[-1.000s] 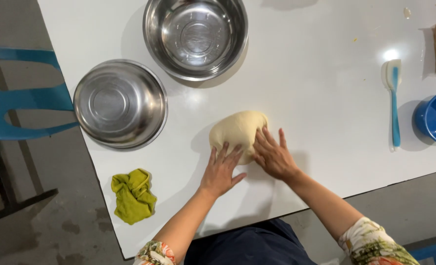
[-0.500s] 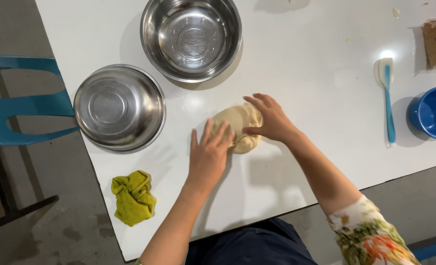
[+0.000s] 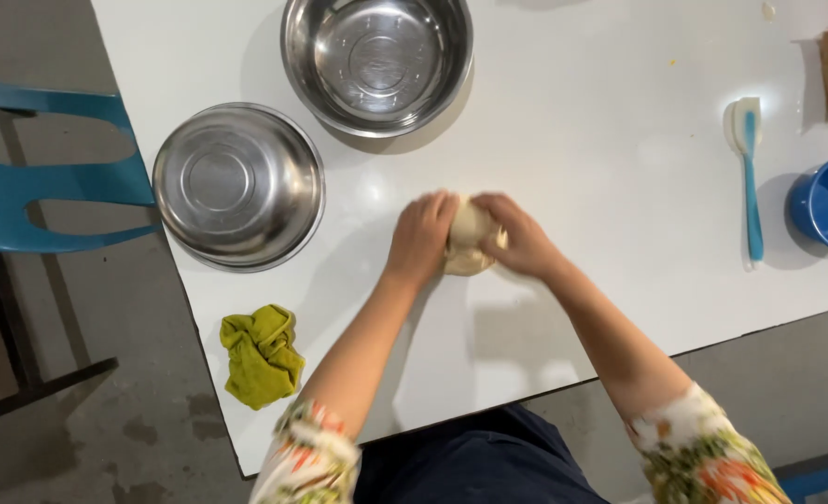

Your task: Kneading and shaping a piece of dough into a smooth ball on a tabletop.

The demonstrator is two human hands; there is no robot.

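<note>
Cupping the dough ball [image 3: 470,245], your left hand [image 3: 421,238] and right hand [image 3: 521,245] are clasping it from both sides. Steel bowls [image 3: 238,185] are sitting at ten and twelve o'clock.

The dough [image 3: 470,245] is a pale, cream-coloured lump with a smooth surface, lying on the white table [image 3: 619,112] near its middle, toward the front edge. It is squeezed into a compact, rounded mass between the left hand [image 3: 421,235] and the right hand [image 3: 521,241], which cover its two sides, so only its central strip shows.
</note>
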